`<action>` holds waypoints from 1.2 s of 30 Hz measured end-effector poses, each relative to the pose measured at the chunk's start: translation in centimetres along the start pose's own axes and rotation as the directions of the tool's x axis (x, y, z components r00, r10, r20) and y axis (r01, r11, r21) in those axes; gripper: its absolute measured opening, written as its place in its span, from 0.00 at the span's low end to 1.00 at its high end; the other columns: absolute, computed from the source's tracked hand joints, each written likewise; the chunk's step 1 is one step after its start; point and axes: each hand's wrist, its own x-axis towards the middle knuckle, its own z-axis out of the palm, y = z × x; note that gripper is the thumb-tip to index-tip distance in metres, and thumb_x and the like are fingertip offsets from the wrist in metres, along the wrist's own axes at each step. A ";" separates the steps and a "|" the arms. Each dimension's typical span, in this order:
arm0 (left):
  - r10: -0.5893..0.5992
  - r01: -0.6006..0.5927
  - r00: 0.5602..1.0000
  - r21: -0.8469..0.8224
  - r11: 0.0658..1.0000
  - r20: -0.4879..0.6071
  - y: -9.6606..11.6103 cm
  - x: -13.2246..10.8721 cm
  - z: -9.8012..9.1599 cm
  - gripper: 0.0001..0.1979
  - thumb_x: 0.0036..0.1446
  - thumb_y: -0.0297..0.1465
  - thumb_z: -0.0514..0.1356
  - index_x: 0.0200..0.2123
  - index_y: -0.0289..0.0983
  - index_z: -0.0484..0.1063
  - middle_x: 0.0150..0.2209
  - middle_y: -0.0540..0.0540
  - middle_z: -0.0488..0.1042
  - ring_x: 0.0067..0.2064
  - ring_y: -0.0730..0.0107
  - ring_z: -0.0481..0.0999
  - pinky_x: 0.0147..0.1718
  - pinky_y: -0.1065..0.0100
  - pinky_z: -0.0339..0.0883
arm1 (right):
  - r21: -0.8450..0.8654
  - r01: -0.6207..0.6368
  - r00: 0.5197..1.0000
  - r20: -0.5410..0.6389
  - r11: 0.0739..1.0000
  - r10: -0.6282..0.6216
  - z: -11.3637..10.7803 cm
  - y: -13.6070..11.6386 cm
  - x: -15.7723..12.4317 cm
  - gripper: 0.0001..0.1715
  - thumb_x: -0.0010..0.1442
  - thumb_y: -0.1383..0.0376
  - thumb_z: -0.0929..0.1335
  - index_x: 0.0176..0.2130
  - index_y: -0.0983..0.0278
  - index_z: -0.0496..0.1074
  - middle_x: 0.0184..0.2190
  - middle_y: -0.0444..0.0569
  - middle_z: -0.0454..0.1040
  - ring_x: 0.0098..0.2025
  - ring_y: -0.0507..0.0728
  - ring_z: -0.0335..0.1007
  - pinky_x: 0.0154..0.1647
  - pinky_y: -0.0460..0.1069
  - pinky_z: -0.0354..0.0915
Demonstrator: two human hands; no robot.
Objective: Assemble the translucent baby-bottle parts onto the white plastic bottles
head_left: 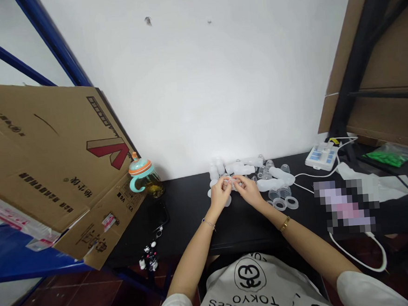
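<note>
Currently I watch from afar, head view only. A small pale piece [230, 181] is up between the fingertips, just above the black table [191, 219], with loose plastic parts close around. Fingers cover most of it, so its exact shape I cannot tell.

Handling, my judgement: very light, thin, probably soft or a little springy, smooth enough to slip if pinched carelessly. Unlikely to shatter; likelier to bend out of shape under a hard squeeze. I would take it by the edge, from opposite sides, with the finger pads and little force.

Left hand [220, 191]: fingers curled, thumb and forefinger drawn together on the piece's left side. Right hand [247, 188]: much the same from the right, pinching, other fingers bent inward. Tips nearly meet; how hard they press I cannot see.

About the hands: white bottles [243, 169], several lying on their sides, behind and to the right; clear domed caps [285, 168] mixed among them. Clear rings [292, 203] lie flat beside one another, near the right forearm. Farther off, well apart from the hands: a lidded jug [140, 169] and a dark phone [158, 215] to the left, a white power strip [321, 156] to the right.
</note>
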 end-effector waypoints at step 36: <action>0.067 -0.058 0.997 0.227 0.972 -0.029 -0.4 -0.2 0.4 0.14 0.59 0.30 0.59 0.47 0.40 0.77 0.30 0.52 0.77 0.26 0.74 0.72 0.32 0.72 0.65 | 0.009 0.000 0.999 0.054 1.000 0.000 -0.2 0.0 -0.1 0.23 0.62 0.59 0.65 0.51 0.65 0.80 0.31 0.48 0.81 0.24 0.54 0.69 0.28 0.47 0.66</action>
